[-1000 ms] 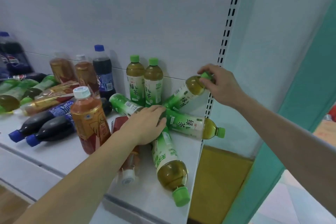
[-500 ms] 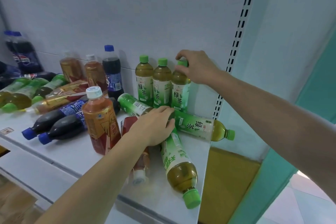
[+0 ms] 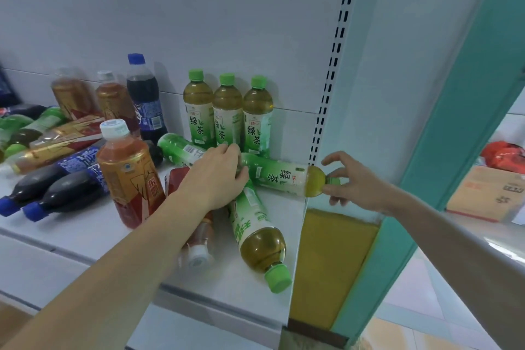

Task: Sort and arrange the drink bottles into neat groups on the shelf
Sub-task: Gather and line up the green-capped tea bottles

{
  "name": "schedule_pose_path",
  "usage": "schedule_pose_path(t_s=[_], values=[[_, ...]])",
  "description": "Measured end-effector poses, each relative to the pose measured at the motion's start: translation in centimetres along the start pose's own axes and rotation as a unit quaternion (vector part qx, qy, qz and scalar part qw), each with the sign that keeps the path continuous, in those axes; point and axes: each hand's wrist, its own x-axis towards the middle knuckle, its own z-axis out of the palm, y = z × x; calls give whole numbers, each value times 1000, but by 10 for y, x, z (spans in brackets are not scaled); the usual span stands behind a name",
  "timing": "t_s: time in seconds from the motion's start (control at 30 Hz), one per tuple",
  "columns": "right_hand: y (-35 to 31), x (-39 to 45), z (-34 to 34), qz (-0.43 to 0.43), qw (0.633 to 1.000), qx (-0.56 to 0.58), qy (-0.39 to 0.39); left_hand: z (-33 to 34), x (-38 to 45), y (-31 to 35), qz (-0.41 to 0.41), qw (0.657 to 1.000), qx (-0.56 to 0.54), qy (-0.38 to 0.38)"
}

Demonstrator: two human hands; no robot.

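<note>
Pinching the green cap of a lying green-tea plastic bottle (image 3: 279,177) with your right hand (image 3: 355,183).
Your left hand (image 3: 217,176) rests, fingers curled, over the other lying green-tea bottles on the white metal shelf (image 3: 85,231).

Bare shelf (image 3: 85,233) before toppled bottles (image 3: 56,193)

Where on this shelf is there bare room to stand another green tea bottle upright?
Free: the back corner right of the three standing green tea bottles, up to the slotted post. Also the front shelf strip ahead of the lying cola bottles. Crowded: the middle, where the left hand rests on lying bottles, and the right edge, where the right hand holds a lying green tea bottle.
</note>
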Motion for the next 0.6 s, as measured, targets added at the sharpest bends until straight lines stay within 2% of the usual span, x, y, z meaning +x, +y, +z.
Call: schedule_pose_path(t_s=[0.1, 0.23, 0.43, 0.6], values=[[-10, 2, -7, -24, 990, 72, 115, -2, -4, 1, -9, 1000, 12, 6], [-52, 14, -28, -101, 975, 39, 197, -4, -4, 1, -17, 1000, 17, 2], [-136, 49, -22, -232, 945, -137, 188, -5, -4, 1, -34, 999, 4, 18], [-180, 73, 5, -252, 937, -195, 143, -8, -7, 1, -40, 998, -13, 42]])
